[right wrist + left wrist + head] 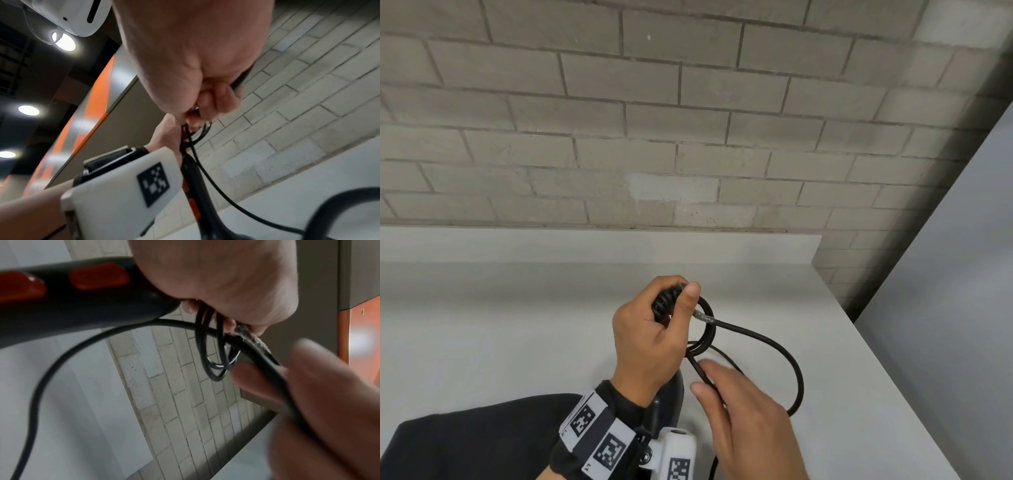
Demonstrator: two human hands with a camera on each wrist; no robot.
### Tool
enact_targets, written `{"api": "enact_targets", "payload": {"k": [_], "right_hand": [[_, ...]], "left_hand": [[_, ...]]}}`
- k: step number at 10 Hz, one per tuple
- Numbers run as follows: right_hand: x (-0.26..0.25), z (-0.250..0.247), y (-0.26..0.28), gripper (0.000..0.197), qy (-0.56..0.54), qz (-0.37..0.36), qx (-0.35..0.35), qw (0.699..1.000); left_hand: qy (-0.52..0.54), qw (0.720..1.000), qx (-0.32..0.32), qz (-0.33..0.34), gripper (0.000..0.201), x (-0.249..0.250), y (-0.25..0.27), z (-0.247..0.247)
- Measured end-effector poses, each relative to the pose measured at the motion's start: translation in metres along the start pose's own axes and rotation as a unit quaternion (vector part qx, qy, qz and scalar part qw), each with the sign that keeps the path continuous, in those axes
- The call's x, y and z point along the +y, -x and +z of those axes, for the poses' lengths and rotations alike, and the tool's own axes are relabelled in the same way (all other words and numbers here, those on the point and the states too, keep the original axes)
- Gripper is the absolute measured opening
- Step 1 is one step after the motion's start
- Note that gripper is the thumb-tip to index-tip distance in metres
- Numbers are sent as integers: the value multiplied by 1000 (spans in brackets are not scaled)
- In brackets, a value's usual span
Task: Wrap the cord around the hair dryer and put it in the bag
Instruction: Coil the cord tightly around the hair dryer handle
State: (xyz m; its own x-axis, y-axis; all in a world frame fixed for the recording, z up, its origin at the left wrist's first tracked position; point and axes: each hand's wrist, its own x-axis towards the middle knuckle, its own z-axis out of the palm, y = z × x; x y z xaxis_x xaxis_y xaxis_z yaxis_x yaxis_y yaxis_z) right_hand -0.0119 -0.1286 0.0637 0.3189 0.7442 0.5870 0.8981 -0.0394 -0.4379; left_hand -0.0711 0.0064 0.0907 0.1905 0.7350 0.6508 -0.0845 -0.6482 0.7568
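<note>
Hair dryer [82, 305]: handle end gripped in left hand [650, 339], cord [787, 356] coiled there. Right hand [750, 418] pinches cord's loose run above worktop [482, 342].

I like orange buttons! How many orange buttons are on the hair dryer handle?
2. In the left wrist view, one button sits beside the left hand, the other farther along the handle. More may be hidden.
</note>
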Motion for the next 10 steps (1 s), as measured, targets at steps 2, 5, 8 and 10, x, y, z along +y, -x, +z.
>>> {"api": "enact_targets", "payload": {"k": [2,5,8,10], "right_hand": [[44,-36,28,7,183,-136,-104,968],[236,130,69,42,255,-214,-241,912],[-5,-9,-9,34,-330,252,-153,897],[-8,-2,-12,26,-497,273,-137,812]], "left_hand": [[12,1000,-5,-9,22,-4,-5,-10],[57,998,-9,-28,25,0,-4,1],[20,1000,-17,-13,25,4,2,-1],[24,1000,-8,-15,24,5,3,-2]]}}
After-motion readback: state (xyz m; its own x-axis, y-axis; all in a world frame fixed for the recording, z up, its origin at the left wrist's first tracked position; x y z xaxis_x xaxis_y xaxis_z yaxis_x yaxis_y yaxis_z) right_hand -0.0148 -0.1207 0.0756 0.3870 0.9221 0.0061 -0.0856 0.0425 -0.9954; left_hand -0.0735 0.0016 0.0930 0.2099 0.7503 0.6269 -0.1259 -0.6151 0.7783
